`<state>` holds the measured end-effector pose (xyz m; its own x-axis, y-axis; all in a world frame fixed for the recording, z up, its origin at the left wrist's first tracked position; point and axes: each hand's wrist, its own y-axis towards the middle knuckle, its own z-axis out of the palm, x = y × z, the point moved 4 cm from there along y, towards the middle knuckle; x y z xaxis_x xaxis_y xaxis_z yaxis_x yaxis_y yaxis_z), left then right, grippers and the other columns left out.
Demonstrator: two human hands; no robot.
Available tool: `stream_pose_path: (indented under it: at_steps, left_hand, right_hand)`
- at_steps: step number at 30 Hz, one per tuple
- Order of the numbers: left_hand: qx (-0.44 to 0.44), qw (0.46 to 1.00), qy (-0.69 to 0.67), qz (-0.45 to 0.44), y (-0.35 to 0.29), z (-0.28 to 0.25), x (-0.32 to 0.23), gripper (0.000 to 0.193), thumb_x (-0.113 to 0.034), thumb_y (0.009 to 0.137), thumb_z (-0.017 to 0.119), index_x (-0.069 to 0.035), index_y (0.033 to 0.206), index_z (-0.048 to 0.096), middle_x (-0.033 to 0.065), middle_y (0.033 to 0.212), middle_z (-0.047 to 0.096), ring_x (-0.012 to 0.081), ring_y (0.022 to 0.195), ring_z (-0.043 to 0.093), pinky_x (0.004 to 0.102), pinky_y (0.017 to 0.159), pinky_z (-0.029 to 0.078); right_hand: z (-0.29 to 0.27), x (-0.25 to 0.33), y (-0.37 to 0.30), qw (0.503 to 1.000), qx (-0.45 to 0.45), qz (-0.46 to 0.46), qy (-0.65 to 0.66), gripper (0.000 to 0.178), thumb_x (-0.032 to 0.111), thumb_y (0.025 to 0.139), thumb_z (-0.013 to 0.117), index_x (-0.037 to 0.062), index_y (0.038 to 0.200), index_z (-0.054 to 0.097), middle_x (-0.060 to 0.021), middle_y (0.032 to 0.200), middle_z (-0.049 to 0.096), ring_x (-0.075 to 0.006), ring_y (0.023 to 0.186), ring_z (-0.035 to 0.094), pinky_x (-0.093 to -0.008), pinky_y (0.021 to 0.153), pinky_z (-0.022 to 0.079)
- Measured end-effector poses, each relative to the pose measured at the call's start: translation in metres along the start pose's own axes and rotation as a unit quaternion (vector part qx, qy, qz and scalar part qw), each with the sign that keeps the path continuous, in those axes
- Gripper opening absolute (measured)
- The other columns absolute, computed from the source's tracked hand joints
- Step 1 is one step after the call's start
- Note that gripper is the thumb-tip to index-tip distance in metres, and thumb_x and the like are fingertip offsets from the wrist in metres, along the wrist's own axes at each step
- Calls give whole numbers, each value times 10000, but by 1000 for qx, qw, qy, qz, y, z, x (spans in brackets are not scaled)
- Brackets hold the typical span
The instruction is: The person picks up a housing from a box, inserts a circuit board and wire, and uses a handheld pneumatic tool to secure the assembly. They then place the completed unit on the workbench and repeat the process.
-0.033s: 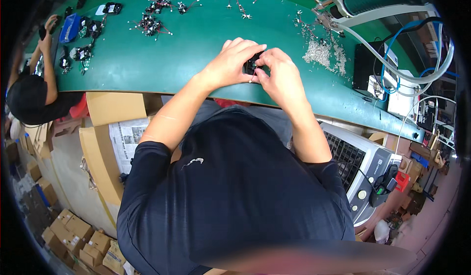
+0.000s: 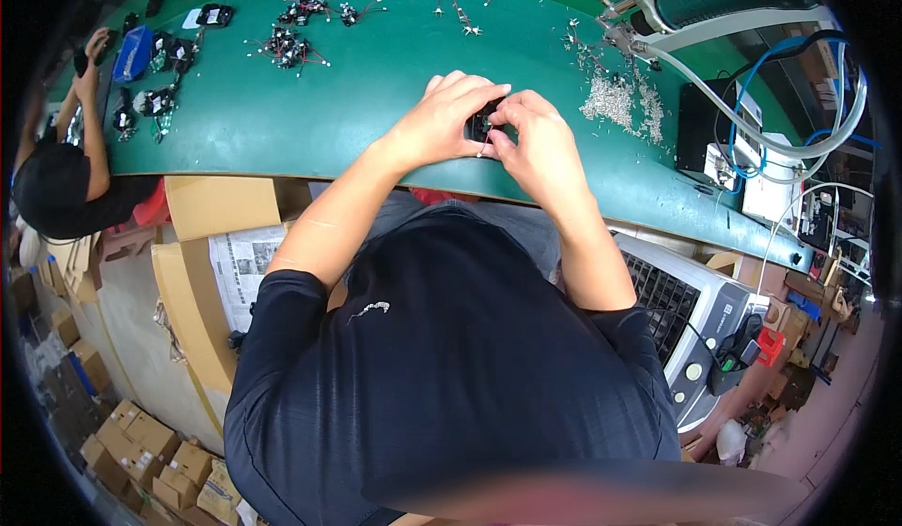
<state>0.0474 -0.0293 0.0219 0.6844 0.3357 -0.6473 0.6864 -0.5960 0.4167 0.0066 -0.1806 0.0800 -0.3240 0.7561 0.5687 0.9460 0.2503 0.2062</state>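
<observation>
Near the front edge of the green table, my left hand [image 2: 440,124] curls around a small black plastic housing [image 2: 477,130] and holds it upright. My right hand [image 2: 536,141] reaches in from the other side, thumb and forefinger pinched at the housing's opening. A thin wire [image 2: 485,148] with a pale tip pokes out below those fingertips; what exactly they grip is too small to make out. My fingers hide much of the housing.
Small white pieces [image 2: 615,101] lie heaped at right, near a lever press [image 2: 648,28]. Wired parts [image 2: 287,47] are bunched at the back left. Black housings [image 2: 174,54] and a blue bin [image 2: 133,54] stand by a co-worker [image 2: 61,183]. A cardboard box [image 2: 221,208] sits below the table.
</observation>
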Motion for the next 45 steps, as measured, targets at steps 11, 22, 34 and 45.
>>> stream_pose_path:
  at_steps: [11,22,34,45]
  left_hand:
    - [-1,1000,-13,-25,-2,0,1,888,-241,624,941,-123,1430,589,70,1294,644,291,1171,572,428,1030,420]
    - [-23,1000,5,-10,-1,-4,-3,870,-310,618,941,-94,1394,613,79,1262,644,292,1140,595,412,966,441]
    - [-22,1000,-1,2,-1,-4,2,872,-371,608,941,-97,1371,621,66,1133,662,276,1082,622,408,940,448]
    - [-21,1000,-4,-15,-1,-5,3,967,-427,537,953,-101,1383,619,64,1142,675,274,1091,627,403,957,459]
  right_hand:
    - [-1,0,1,1000,23,5,1,165,66,760,803,25,902,730,-127,945,660,-342,969,651,-457,849,533]
    - [1,-4,15,989,133,64,-6,163,148,745,792,48,873,772,-168,960,676,-351,975,669,-460,854,529]
    - [12,0,18,990,115,29,-72,48,96,745,732,62,771,754,-165,969,697,-344,955,691,-480,842,552]
    - [6,2,22,976,168,88,-105,145,210,831,747,131,945,789,-113,993,685,-316,1002,688,-454,863,547]
